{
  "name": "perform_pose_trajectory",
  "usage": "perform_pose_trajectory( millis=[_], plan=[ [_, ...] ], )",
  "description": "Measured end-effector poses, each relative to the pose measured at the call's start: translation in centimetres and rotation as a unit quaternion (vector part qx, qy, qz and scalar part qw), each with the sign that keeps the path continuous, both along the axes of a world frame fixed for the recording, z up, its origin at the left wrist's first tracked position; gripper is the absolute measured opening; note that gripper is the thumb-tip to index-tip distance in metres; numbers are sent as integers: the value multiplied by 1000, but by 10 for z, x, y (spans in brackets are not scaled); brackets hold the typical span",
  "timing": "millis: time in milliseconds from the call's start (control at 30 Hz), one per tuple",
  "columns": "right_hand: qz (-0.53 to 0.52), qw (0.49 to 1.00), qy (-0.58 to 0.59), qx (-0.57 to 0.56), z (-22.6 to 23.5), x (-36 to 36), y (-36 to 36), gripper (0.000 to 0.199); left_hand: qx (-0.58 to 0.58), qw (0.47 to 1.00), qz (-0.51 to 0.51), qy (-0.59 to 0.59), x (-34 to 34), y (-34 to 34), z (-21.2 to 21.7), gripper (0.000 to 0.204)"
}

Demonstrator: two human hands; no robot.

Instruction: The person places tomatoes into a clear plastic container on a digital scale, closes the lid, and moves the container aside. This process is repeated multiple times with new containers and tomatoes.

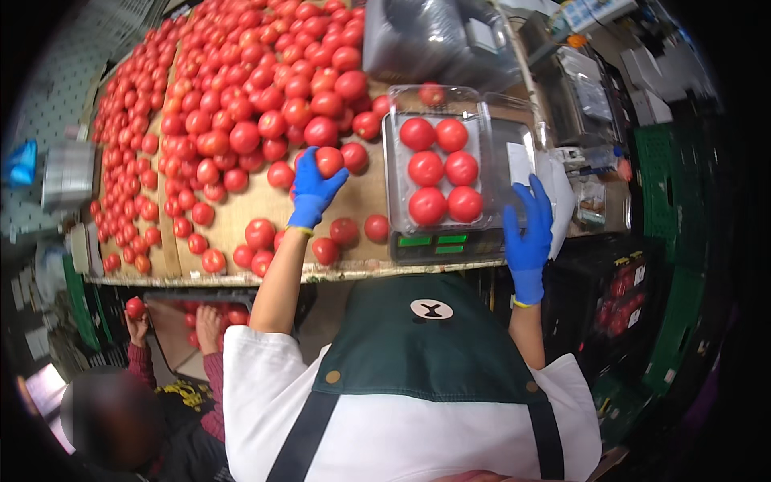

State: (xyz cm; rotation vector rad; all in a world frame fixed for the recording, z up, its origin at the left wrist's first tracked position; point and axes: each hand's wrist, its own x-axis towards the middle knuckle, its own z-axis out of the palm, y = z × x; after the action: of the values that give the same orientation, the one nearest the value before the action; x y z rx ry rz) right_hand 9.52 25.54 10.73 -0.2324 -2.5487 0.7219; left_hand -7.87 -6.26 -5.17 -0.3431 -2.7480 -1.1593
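Note:
My left hand [316, 193], in a blue glove, closes its fingers round a red tomato [329, 161] at the near edge of the big heap. A clear plastic clamshell box [393, 189] holds several tomatoes in two columns and sits on a scale [414, 251] with green displays. The box's clear lid [502, 145] lies folded out to the right. Beside that lid, my right hand [528, 229], gloved in blue too, is open with fingers spread; whether it touches the lid I cannot tell. Loose tomatoes [344, 231] lie on the wooden table between my left arm and the scale.
A large heap of tomatoes [241, 96] covers the far left of the table. Stacked clear plastic boxes [426, 40] stand behind the scale. Green crates [660, 185] line the right side. At lower left, a co-worker's hand [138, 325] holds a tomato near a bin of tomatoes.

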Motion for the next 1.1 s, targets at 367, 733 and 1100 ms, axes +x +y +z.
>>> perform_pose_trajectory(
  millis=[367, 733, 1100],
  plan=[
    [-59, 996, 14, -65, 26, 43, 5, 26, -88, 941, -242, 218, -85, 150, 96, 53],
    [134, 960, -51, -241, 4, -38, 18, 32, -114, 944, -245, 189, -100, 98, 102, 39],
    [32, 978, -207, 4, -76, -199, -16, 68, -197, 957, -106, 186, -47, 158, 27, 74]
  ],
)
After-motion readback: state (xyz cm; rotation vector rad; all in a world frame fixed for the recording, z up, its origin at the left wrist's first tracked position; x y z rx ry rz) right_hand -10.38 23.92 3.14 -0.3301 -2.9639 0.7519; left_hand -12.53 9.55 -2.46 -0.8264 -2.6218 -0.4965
